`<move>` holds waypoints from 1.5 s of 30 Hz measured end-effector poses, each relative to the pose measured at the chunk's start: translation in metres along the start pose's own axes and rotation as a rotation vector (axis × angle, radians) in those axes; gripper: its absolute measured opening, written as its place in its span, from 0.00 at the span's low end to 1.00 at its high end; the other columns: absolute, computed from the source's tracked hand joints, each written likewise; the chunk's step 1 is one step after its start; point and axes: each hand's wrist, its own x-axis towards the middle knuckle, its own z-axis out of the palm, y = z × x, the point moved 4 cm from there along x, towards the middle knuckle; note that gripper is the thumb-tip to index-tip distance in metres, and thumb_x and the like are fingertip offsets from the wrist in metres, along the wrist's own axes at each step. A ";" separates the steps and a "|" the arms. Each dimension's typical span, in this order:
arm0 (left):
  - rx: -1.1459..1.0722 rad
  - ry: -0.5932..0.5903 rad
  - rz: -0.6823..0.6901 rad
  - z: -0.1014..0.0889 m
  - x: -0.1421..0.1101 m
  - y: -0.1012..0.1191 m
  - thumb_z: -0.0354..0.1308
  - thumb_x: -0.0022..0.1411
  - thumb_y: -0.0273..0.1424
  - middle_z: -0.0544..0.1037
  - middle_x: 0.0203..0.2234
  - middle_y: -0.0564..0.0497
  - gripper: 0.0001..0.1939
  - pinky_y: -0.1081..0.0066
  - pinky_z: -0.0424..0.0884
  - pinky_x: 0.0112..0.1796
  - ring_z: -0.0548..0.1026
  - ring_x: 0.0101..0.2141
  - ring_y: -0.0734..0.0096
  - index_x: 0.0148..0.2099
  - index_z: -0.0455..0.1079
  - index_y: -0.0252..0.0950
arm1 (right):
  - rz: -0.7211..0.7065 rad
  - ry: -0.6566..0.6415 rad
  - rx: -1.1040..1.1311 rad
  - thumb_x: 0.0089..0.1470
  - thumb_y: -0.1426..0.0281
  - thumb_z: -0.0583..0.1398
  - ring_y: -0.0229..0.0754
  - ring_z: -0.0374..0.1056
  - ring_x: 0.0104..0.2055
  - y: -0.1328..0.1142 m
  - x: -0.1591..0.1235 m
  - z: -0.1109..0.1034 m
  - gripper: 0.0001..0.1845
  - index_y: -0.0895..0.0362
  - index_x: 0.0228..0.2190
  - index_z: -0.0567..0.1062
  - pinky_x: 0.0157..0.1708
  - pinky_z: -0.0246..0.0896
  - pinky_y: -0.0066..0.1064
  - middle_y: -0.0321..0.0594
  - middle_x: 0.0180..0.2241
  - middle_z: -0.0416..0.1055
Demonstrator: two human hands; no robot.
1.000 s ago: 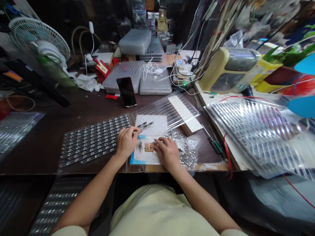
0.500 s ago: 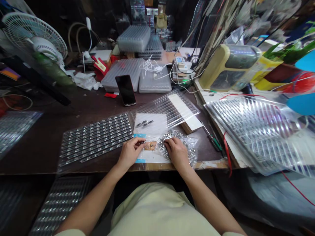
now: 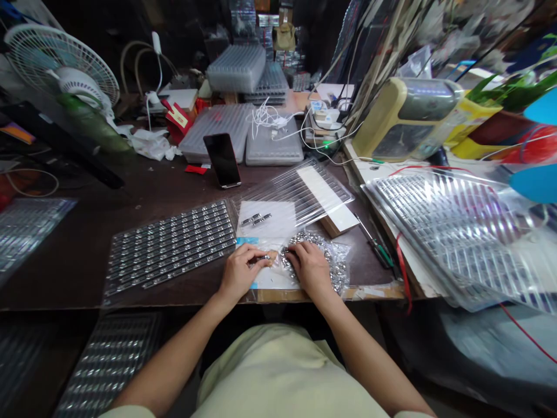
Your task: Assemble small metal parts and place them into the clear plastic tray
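My left hand [image 3: 242,270] is closed in a pinch on a small dark and silver metal part [image 3: 263,257], held over a small tan piece [image 3: 273,255] on the white sheet [image 3: 272,282]. My right hand [image 3: 311,268] has its fingers bent at the edge of a pile of small shiny metal parts [image 3: 336,268] on clear plastic; whatever sits between its fingertips is too small to make out. Beyond my hands, several loose dark and silver parts [image 3: 256,219] lie on white paper [image 3: 281,212]. Left of them is a clear tray filled with rows of similar parts [image 3: 169,247].
An unfilled ribbed plastic tray [image 3: 285,188] lies behind the paper, with a white strip [image 3: 328,199] across it. A phone [image 3: 222,160] stands further back. A green-handled screwdriver [image 3: 378,247] lies at right, near stacked clear trays [image 3: 452,232].
My left hand has moved right with the small metal part, now over the tan piece and covering much of it. My right hand has shifted only slightly left at the pile.
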 end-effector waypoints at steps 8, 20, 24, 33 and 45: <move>0.064 -0.023 0.003 0.002 0.000 0.003 0.63 0.57 0.35 0.75 0.30 0.51 0.07 0.73 0.67 0.31 0.73 0.31 0.72 0.37 0.78 0.40 | 0.041 0.089 0.110 0.62 0.67 0.53 0.42 0.66 0.37 0.005 -0.005 -0.007 0.11 0.55 0.32 0.74 0.39 0.60 0.32 0.41 0.32 0.72; 0.302 -0.088 0.005 0.001 0.005 0.016 0.61 0.58 0.31 0.75 0.30 0.50 0.04 0.69 0.65 0.34 0.73 0.33 0.68 0.35 0.75 0.37 | 0.009 0.044 0.247 0.61 0.72 0.52 0.42 0.70 0.38 -0.003 -0.004 -0.008 0.11 0.55 0.37 0.75 0.39 0.64 0.32 0.42 0.35 0.74; 0.251 -0.115 -0.026 0.001 0.008 0.016 0.61 0.58 0.31 0.75 0.29 0.51 0.04 0.70 0.65 0.33 0.72 0.31 0.70 0.34 0.76 0.38 | 0.005 0.027 0.253 0.61 0.72 0.53 0.42 0.69 0.38 -0.004 -0.006 -0.006 0.10 0.55 0.38 0.74 0.39 0.63 0.31 0.42 0.35 0.74; -0.110 0.003 -0.089 -0.007 0.005 0.001 0.61 0.57 0.32 0.76 0.31 0.49 0.05 0.72 0.67 0.32 0.73 0.33 0.69 0.34 0.76 0.36 | 0.011 0.022 0.245 0.56 0.68 0.61 0.40 0.67 0.36 -0.019 0.002 -0.001 0.04 0.53 0.32 0.76 0.38 0.57 0.31 0.37 0.32 0.75; -0.643 0.023 -0.436 -0.020 -0.001 -0.024 0.67 0.49 0.39 0.79 0.31 0.49 0.16 0.75 0.68 0.29 0.71 0.27 0.75 0.37 0.77 0.33 | -0.056 -0.053 0.044 0.58 0.62 0.59 0.41 0.62 0.38 -0.039 0.008 0.010 0.09 0.46 0.39 0.78 0.36 0.50 0.33 0.38 0.37 0.72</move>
